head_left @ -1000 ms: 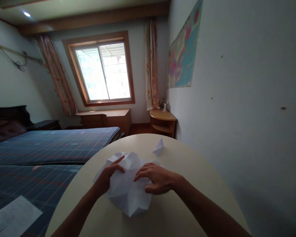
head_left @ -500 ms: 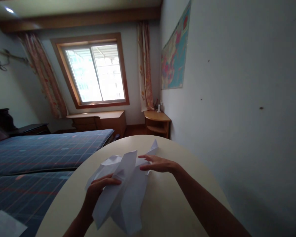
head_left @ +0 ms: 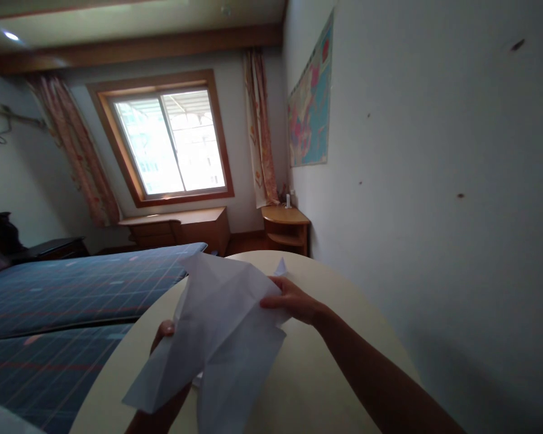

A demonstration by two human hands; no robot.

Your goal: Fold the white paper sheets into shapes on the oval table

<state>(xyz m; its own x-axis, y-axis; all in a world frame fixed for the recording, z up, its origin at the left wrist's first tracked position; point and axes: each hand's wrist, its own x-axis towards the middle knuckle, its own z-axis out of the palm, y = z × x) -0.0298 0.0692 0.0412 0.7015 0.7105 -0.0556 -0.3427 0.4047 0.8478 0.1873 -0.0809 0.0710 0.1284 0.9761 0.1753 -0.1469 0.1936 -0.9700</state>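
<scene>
Right hand [head_left: 294, 301] pinches the creased sheet [head_left: 221, 325], fingers together, a paper boat [head_left: 280, 268] just past them on the table [head_left: 335, 295]; left hand's [head_left: 165, 337] fingers, behind the sheet, cannot be told.

A large sheet of white paper [head_left: 217, 325] hangs in the air above the pale, rounded table [head_left: 276, 386], crisscrossed with sharp creases and buckled into angled facets. It tilts, with pointed corners reaching down and to the lower left. The left hand [head_left: 165, 337] sits behind it, with only the thumb showing at its left edge, while the right hand [head_left: 292, 300] presses against its right edge. Just beyond, the white peak of a small folded paper piece [head_left: 280, 267] rests on the table, partly hidden by the sheet.
</scene>
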